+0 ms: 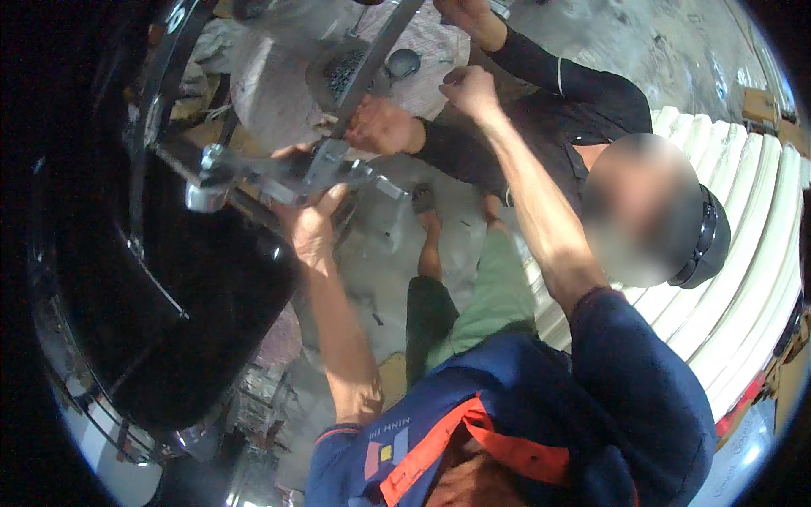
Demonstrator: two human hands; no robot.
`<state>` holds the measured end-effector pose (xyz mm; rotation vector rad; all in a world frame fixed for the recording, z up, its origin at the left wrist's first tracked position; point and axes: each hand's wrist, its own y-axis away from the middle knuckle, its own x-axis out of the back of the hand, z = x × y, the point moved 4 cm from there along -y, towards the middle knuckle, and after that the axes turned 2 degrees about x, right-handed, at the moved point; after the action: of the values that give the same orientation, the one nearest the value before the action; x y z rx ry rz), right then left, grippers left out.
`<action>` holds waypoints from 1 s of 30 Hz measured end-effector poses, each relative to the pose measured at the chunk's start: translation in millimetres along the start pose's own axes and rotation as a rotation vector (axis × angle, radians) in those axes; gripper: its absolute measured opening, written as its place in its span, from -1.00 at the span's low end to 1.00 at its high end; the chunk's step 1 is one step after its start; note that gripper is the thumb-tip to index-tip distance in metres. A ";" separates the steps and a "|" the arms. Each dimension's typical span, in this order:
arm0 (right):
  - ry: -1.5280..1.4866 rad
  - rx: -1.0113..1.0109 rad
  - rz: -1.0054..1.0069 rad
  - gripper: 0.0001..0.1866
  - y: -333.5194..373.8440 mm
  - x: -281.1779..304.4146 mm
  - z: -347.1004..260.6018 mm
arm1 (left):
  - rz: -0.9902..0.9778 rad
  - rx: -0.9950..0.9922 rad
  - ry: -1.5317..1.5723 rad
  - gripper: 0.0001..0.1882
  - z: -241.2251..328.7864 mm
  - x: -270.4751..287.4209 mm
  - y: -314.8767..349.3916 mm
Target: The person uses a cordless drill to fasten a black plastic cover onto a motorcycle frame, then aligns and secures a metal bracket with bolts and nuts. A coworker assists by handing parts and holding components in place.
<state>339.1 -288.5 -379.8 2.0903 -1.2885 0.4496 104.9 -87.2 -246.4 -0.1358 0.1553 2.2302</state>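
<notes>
My left hand (pixel 311 221) is closed around a silvery metal bracket (pixel 283 179), thumb on its near side. One end of this piece is a rounded, shiny knob; motion or glare blurs its outline. It meets the lower end of a long grey metal bar (pixel 380 59) that slants up and away. My right hand (pixel 473 90) is raised to the right of the bar, its fingers curled in; whatever they may hold is hidden. Close to the bar is a co-worker's hand (pixel 384 127), and the co-worker's other hand (pixel 469 19) is farther up.
Behind the bar, a round pale surface (pixel 262 93) carries a bowl of small screws (pixel 342 76) and a dark round dish (pixel 404 63). A large black glossy panel (pixel 203 313) fills the left. The co-worker in a dark cap (pixel 714 237) sits right, before white ribbed rolls (pixel 743 220).
</notes>
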 end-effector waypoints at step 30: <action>-0.401 0.216 0.498 -0.75 2.0 -10.6 -56.3 | -0.011 -0.058 -0.034 -0.10 -3.2 -16.7 -3.2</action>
<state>334.7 -244.3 -343.6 2.0877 -2.0988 0.4019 117.7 -98.7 -247.3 -0.1295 0.0707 2.2259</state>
